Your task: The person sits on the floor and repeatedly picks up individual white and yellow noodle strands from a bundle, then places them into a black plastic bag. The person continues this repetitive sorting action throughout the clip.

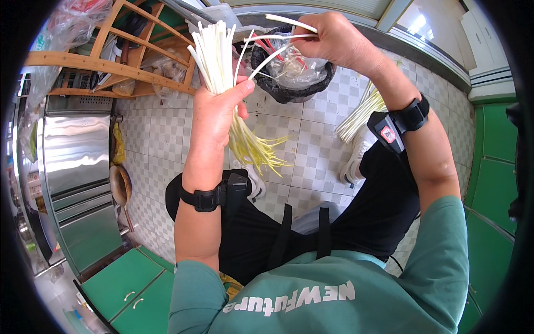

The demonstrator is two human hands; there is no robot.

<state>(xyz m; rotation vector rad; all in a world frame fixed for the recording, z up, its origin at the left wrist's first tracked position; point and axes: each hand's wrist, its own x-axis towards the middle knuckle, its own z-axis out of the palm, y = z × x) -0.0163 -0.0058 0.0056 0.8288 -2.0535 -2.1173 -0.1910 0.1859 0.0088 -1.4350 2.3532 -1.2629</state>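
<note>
My left hand grips an upright bundle of yellow chives, the white stalk ends pointing up and the yellow leaves hanging below the fist. Farther up and to the right, my right hand pinches a few loose white stalks between thumb and fingers. One stalk spans from near my left thumb to my right fingers; which hand holds it, I cannot tell. Beneath the right hand stands a bin lined with a black plastic bag, with clear plastic and scraps inside.
A second bunch of chives lies on the tiled floor, beside a white shoe. At the left are a wooden rack and a steel-fronted unit. Green cabinets line the right side. A pan hangs at left.
</note>
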